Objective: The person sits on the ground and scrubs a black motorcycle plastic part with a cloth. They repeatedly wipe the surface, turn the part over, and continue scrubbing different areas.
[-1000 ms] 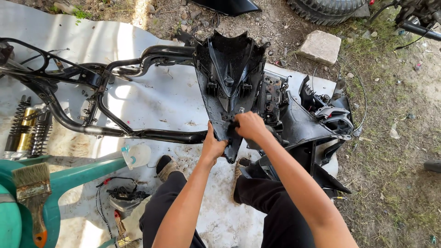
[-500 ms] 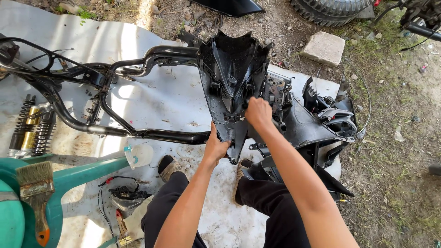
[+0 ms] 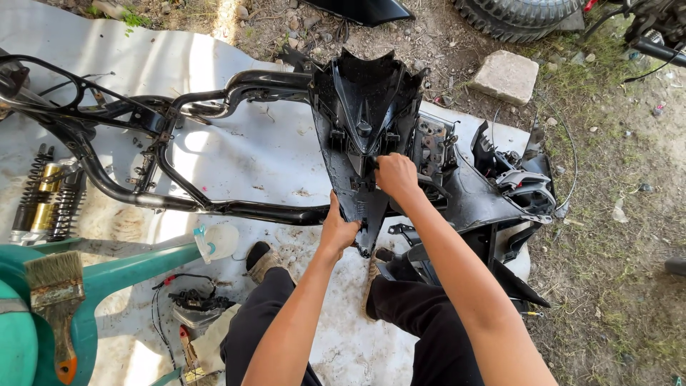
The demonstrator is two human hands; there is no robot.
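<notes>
Left hand (image 3: 339,230) grips the black fairing panel's (image 3: 364,107) lower edge to steady it over the tarp (image 3: 236,154), while right hand (image 3: 395,176) is clamped around its middle.

The scene is outdoors in strong sunlight. Bare dirt ground (image 3: 622,214) with patches of sparse grass and small pebbles spreads to the right and along the top. A white tarp (image 3: 236,154), stained and creased, covers the ground in the middle and left, with sharp shadows falling across it. A pale stone block (image 3: 506,75) lies on the dirt near the top, just below a black tyre (image 3: 514,14).
</notes>
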